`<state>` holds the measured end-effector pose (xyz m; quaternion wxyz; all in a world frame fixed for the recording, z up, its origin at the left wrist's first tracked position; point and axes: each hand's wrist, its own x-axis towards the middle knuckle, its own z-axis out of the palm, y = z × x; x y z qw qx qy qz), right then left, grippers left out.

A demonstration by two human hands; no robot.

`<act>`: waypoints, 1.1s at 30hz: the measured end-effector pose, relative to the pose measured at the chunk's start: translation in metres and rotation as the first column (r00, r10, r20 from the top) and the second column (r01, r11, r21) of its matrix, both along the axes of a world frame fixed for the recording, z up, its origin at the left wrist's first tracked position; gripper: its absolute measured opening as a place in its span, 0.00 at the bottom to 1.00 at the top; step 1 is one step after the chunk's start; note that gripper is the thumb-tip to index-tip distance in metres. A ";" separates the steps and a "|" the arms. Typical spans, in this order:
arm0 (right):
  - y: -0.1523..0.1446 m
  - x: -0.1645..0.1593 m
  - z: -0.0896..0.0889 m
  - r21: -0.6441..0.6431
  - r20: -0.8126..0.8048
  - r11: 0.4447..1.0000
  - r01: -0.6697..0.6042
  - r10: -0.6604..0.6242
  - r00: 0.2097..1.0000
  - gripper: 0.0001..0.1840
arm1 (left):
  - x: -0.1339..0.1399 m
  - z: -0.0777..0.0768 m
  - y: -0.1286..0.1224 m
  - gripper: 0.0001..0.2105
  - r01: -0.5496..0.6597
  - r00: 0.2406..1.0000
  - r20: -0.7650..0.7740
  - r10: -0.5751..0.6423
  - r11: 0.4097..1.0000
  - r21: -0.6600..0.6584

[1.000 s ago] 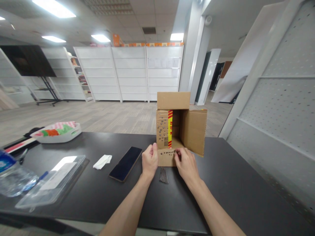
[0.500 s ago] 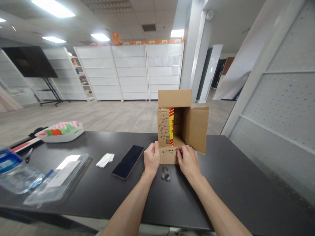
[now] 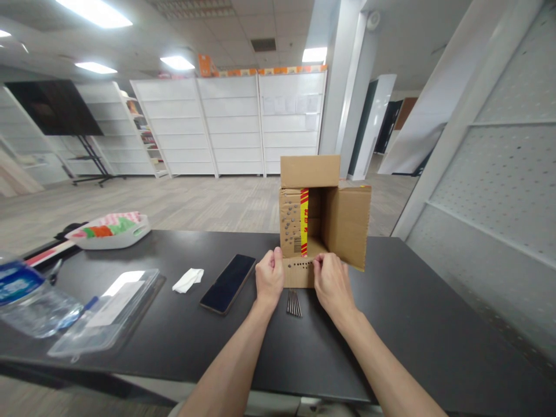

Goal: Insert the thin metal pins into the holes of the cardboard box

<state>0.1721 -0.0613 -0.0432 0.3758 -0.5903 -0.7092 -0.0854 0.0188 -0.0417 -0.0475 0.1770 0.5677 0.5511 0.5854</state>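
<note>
An open cardboard box (image 3: 353,229) with yellow-and-red tape stands on the dark table, its flaps spread. My left hand (image 3: 270,273) is closed on the left edge of the lower front flap (image 3: 299,278), thumb up. A row of small dark holes or heads runs along that flap, and more grey round heads dot the left flap. At the row's right end, my right hand (image 3: 332,281) pinches with thumb and fingertips against the flap; whatever lies between them is hidden. Several thin metal nails or screws (image 3: 294,304) lie side by side just in front of the box.
Left of my hands lie a dark phone (image 3: 228,284) and a crumpled white tissue (image 3: 188,280). Farther left are a clear plastic case (image 3: 108,313), a water bottle (image 3: 32,301) and a white basket (image 3: 141,231) with colourful cloth. A perforated white panel (image 3: 512,174) rises at the right.
The whole view has shifted slightly. Both hands keep their places at the flap; my right fingertips have changed only a little.
</note>
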 end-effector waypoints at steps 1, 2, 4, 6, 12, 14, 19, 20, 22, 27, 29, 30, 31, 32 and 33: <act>-0.001 0.000 0.001 0.017 -0.022 1.000 -0.025 0.026 0.999 0.10 | 0.000 0.000 0.000 0.21 -0.001 1.000 0.000 0.001 1.000 0.000; -0.002 0.000 0.003 0.036 -0.049 0.998 -0.056 0.058 0.997 0.10 | 0.000 0.000 0.000 0.21 -0.003 1.000 -0.001 0.003 1.000 0.001; -0.006 -0.001 0.007 0.068 -0.111 0.990 -0.124 0.131 0.985 0.10 | 0.000 0.000 0.000 0.21 -0.006 1.000 -0.004 0.006 1.000 0.002; -0.011 0.000 0.012 0.086 -0.168 0.979 -0.186 0.198 0.966 0.08 | 0.000 0.001 0.000 0.21 -0.007 1.000 -0.008 0.007 1.000 0.005; -0.030 0.001 0.027 0.114 -0.244 0.966 -0.232 0.254 0.936 0.03 | 0.000 0.000 0.000 0.21 -0.012 1.000 -0.020 0.012 1.000 0.004; -0.037 0.003 0.029 0.114 -0.261 0.960 -0.254 0.276 0.925 0.05 | 0.000 0.000 0.000 0.21 -0.016 1.000 -0.025 0.016 1.000 -0.002; -0.058 0.007 0.024 -0.015 -0.254 0.916 -0.400 0.383 0.888 0.06 | 0.000 -0.001 0.001 0.20 -0.012 0.999 -0.030 0.012 1.000 -0.005; -0.062 0.008 0.021 -0.059 -0.253 0.902 -0.429 0.402 0.880 0.07 | 0.000 -0.001 0.001 0.20 -0.010 1.000 -0.029 0.010 1.000 -0.005; -0.070 0.010 0.016 -0.148 -0.241 0.867 -0.475 0.434 0.868 0.08 | 0.000 0.000 0.001 0.21 -0.010 1.000 -0.027 0.010 1.000 -0.002; -0.080 0.009 0.007 -0.269 -0.174 0.816 -0.511 0.481 0.859 0.08 | 0.000 0.001 0.000 0.21 -0.023 0.999 -0.032 0.023 1.000 0.003; -0.081 0.007 0.005 -0.294 -0.135 0.811 -0.506 0.489 0.862 0.08 | 0.000 0.001 0.000 0.21 -0.026 0.999 -0.030 0.026 1.000 0.004; -0.081 0.006 0.004 -0.303 -0.113 0.810 -0.502 0.493 0.863 0.08 | 0.000 0.001 0.000 0.21 -0.026 0.999 -0.029 0.026 1.000 0.005; -0.081 0.005 0.003 -0.310 -0.090 0.809 -0.499 0.497 0.863 0.08 | 0.000 0.001 0.000 0.21 -0.027 0.999 -0.028 0.027 1.000 0.007; -0.081 0.005 0.002 -0.314 -0.071 0.809 -0.496 0.501 0.863 0.08 | 0.000 0.001 0.000 0.21 -0.028 0.999 -0.029 0.028 1.000 0.008; -0.080 0.004 0.002 -0.318 -0.058 0.810 -0.493 0.503 0.863 0.08 | 0.000 0.001 0.000 0.21 -0.029 0.999 -0.030 0.029 1.000 0.010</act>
